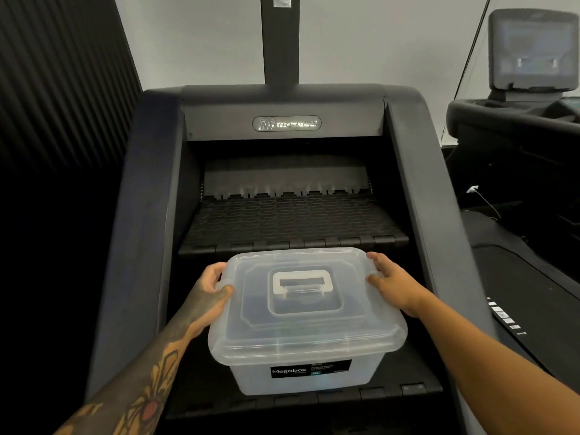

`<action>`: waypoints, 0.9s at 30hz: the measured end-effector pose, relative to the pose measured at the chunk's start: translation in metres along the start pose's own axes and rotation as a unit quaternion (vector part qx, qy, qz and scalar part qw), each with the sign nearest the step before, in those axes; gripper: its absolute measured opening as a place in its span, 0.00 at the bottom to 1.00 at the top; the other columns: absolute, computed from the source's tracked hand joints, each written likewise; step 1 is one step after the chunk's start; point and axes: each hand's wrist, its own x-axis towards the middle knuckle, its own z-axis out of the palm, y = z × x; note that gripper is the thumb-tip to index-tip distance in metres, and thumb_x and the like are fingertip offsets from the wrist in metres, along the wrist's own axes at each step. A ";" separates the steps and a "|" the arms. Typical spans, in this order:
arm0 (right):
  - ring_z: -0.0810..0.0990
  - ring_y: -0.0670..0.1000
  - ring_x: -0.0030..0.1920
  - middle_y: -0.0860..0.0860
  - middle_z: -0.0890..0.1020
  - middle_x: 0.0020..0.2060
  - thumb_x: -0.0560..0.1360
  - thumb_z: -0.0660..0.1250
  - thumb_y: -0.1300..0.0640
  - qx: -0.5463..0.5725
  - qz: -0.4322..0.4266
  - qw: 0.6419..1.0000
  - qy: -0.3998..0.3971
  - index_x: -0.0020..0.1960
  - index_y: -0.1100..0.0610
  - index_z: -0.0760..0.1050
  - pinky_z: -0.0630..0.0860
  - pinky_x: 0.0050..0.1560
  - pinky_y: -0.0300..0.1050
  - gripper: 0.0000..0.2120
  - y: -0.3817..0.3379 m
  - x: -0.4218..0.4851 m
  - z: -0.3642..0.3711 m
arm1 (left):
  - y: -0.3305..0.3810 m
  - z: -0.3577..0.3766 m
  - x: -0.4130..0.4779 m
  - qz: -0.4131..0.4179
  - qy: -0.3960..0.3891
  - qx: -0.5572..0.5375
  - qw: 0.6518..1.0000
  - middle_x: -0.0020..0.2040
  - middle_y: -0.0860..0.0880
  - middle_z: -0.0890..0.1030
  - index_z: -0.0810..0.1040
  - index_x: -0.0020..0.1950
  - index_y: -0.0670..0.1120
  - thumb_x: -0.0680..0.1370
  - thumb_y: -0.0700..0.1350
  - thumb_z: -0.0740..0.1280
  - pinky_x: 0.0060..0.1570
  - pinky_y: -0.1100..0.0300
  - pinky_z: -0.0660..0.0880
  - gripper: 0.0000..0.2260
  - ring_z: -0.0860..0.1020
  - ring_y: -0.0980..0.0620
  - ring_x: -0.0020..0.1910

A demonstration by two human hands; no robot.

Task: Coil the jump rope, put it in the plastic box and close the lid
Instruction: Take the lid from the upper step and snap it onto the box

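Observation:
A translucent plastic box [309, 375] with a black label stands on a lower step of a black stair-climber machine. Its clear lid [314, 331] lies on top, with a white fold-down handle [302, 282] in the middle. My left hand [211, 288] grips the lid's left edge at the side latch, thumb on top. On the right edge my right hand [390, 282] holds the lid with curled fingers. The jump rope cannot be made out through the cloudy plastic.
The stair-climber's upper step [292, 224] sits just behind the box, between two tall side rails [141, 215]. Another exercise machine with a screen [533, 48] stands at the right. A dark slatted wall fills the left side.

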 end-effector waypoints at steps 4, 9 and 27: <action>0.77 0.59 0.57 0.57 0.74 0.63 0.80 0.62 0.55 0.027 0.068 0.997 0.014 0.76 0.53 0.57 0.77 0.59 0.58 0.27 0.002 0.003 0.004 | -0.009 -0.005 0.005 -0.091 0.004 -0.038 0.995 0.59 0.43 0.79 0.67 0.70 0.46 0.75 0.51 0.69 0.51 0.44 0.79 0.25 0.82 0.44 0.51; 0.79 0.58 0.55 0.56 0.77 0.58 0.80 0.62 0.53 -0.012 0.084 0.996 0.007 0.71 0.55 0.64 0.77 0.59 0.60 0.21 0.000 0.007 0.005 | -0.017 -0.012 0.007 -0.180 -0.083 -0.090 0.976 0.53 0.41 0.84 0.78 0.61 0.50 0.72 0.59 0.70 0.56 0.34 0.74 0.22 0.82 0.39 0.52; 0.82 0.62 0.51 0.59 0.79 0.54 0.77 0.67 0.52 0.078 0.155 0.985 -0.023 0.65 0.54 0.67 0.79 0.53 0.65 0.19 0.006 0.010 0.004 | 0.005 -0.012 0.000 -0.160 0.014 -0.026 0.987 0.45 0.41 0.85 0.78 0.54 0.41 0.73 0.48 0.71 0.44 0.41 0.80 0.14 0.84 0.42 0.42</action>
